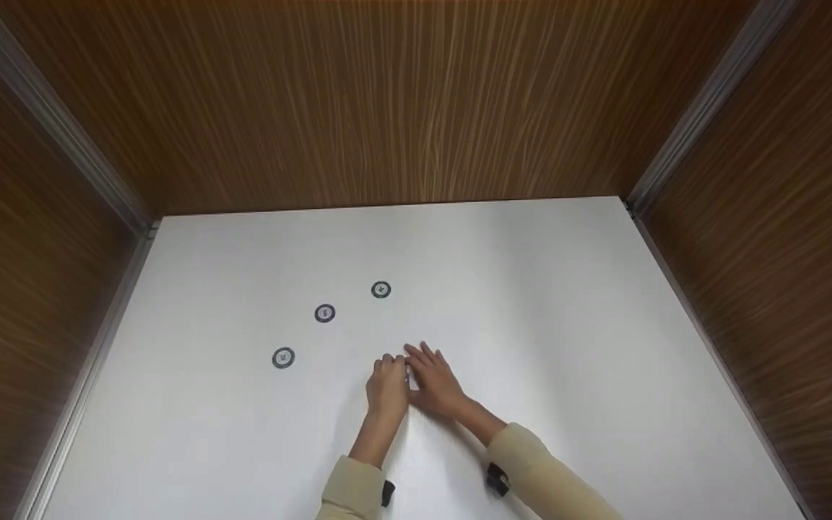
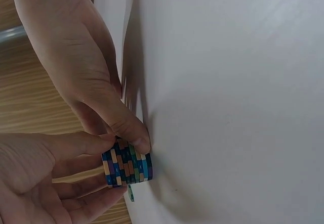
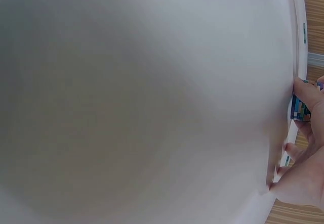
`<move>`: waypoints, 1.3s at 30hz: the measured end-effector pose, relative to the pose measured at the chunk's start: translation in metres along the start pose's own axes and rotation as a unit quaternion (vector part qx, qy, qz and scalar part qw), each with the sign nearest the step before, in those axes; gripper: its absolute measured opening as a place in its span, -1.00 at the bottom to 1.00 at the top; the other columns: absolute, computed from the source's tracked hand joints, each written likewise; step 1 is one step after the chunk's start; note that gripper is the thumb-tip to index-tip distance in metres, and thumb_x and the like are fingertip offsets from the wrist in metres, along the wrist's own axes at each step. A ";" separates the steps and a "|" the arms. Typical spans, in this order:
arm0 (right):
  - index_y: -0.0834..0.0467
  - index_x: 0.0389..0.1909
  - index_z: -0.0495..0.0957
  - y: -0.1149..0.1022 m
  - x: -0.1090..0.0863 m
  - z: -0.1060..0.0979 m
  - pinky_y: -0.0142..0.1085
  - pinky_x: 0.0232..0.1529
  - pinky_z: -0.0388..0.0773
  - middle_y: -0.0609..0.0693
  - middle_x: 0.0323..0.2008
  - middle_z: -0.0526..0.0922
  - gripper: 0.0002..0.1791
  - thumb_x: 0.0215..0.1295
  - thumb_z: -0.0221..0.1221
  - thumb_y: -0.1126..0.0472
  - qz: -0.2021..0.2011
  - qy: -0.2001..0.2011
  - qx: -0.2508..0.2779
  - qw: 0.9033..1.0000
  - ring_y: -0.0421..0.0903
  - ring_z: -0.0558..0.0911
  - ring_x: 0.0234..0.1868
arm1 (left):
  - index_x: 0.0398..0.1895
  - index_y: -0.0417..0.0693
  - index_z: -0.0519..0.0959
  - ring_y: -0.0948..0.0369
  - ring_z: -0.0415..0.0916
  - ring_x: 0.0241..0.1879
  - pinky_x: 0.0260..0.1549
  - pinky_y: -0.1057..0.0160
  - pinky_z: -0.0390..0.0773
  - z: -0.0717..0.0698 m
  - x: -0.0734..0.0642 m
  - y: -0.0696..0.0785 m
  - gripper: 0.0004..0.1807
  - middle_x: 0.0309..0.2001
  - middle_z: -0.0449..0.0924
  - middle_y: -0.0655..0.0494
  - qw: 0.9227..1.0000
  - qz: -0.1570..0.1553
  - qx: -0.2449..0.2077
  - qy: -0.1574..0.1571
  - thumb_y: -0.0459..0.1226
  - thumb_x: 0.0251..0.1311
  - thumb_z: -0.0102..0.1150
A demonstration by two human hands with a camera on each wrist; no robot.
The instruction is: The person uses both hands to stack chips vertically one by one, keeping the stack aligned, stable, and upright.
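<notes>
A small upright stack of poker chips (image 2: 127, 164) with multicoloured edges stands on the white table (image 1: 568, 310). My left hand (image 1: 387, 391) grips it from the left with curled fingers. My right hand (image 1: 439, 386) meets it from the right: its thumb lies against the near side, while the other fingers reach past, mostly extended. Only a sliver of the stack shows between the hands in the head view. In the right wrist view the right thumb covers part of the chips (image 3: 300, 110).
Three round chips lie flat and apart on the table, forming a slanting row: one chip (image 1: 284, 357) at the left, another chip (image 1: 325, 313) in the middle and a third chip (image 1: 381, 289) farther back. Wood-grain panels (image 1: 387, 101) enclose the table at the back and both sides.
</notes>
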State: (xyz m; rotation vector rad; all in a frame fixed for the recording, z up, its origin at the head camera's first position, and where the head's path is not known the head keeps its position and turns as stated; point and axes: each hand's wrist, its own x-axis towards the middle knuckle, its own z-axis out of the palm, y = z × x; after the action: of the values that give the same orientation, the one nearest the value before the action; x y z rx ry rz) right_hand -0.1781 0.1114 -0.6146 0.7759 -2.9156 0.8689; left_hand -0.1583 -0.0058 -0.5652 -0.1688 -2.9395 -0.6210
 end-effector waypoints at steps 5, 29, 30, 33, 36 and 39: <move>0.21 0.09 0.41 0.002 0.001 0.002 0.17 0.23 0.04 0.19 0.23 0.30 -0.42 0.03 0.31 0.11 -0.002 0.004 -0.002 1.000 0.25 0.16 0.28 | -0.20 -0.27 0.55 0.03 0.50 -0.30 -0.48 0.21 0.59 -0.001 -0.001 -0.002 -0.74 -0.29 0.51 -0.09 1.000 -0.007 -0.004 -0.011 -0.41 -0.01 0.27; 0.15 0.05 0.42 0.001 0.002 0.000 0.08 0.30 -0.09 0.14 0.27 0.26 -0.44 0.05 0.29 0.00 0.019 -0.017 0.002 1.000 0.19 0.09 0.32 | 0.15 -0.40 0.32 -0.17 0.32 0.06 -0.03 -0.01 0.44 -0.044 0.017 -0.078 -0.41 0.10 0.32 -0.33 0.978 -0.180 -0.101 -0.019 -0.20 0.15 0.18; 0.15 0.06 0.42 0.001 0.002 0.000 0.07 0.30 -0.10 0.13 0.28 0.25 -0.44 0.06 0.28 -0.01 0.022 -0.019 0.003 1.000 0.18 0.08 0.33 | 0.15 -0.41 0.32 -0.18 0.31 0.07 -0.02 -0.02 0.43 -0.046 0.018 -0.083 -0.42 0.10 0.31 -0.34 0.977 -0.187 -0.100 -0.017 -0.21 0.15 0.17; 0.16 0.05 0.42 0.000 0.003 -0.002 0.08 0.30 -0.10 0.15 0.27 0.25 -0.44 0.05 0.29 0.00 0.019 -0.019 0.007 1.000 0.19 0.09 0.32 | 0.15 -0.46 0.30 -0.22 0.27 0.10 0.00 -0.06 0.40 -0.052 0.020 -0.097 -0.43 0.10 0.29 -0.38 0.974 -0.204 -0.094 -0.008 -0.25 0.15 0.16; 0.16 0.05 0.42 -0.001 0.003 -0.002 0.07 0.30 -0.11 0.14 0.27 0.25 -0.43 0.04 0.29 0.00 0.022 -0.023 0.009 0.999 0.19 0.08 0.32 | 0.15 -0.49 0.27 -0.23 0.22 0.12 0.04 -0.07 0.36 -0.056 0.022 -0.112 -0.43 0.11 0.26 -0.41 0.971 -0.221 -0.089 -0.008 -0.29 0.16 0.14; 0.16 0.05 0.42 -0.001 0.003 -0.002 0.06 0.31 -0.11 0.14 0.27 0.25 -0.43 0.04 0.30 0.01 0.021 -0.023 0.007 0.999 0.18 0.08 0.32 | 0.17 -0.50 0.24 -0.25 0.16 0.14 0.06 -0.09 0.32 -0.060 0.022 -0.125 -0.44 0.14 0.20 -0.43 0.969 -0.235 -0.076 -0.020 -0.32 0.18 0.11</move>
State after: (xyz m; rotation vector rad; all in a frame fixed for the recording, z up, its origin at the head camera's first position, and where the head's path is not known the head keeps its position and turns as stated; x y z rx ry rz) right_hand -0.1808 0.1099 -0.6123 0.7483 -2.9794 0.8873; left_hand -0.1907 -0.1425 -0.5565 0.5248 -2.9779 -0.9089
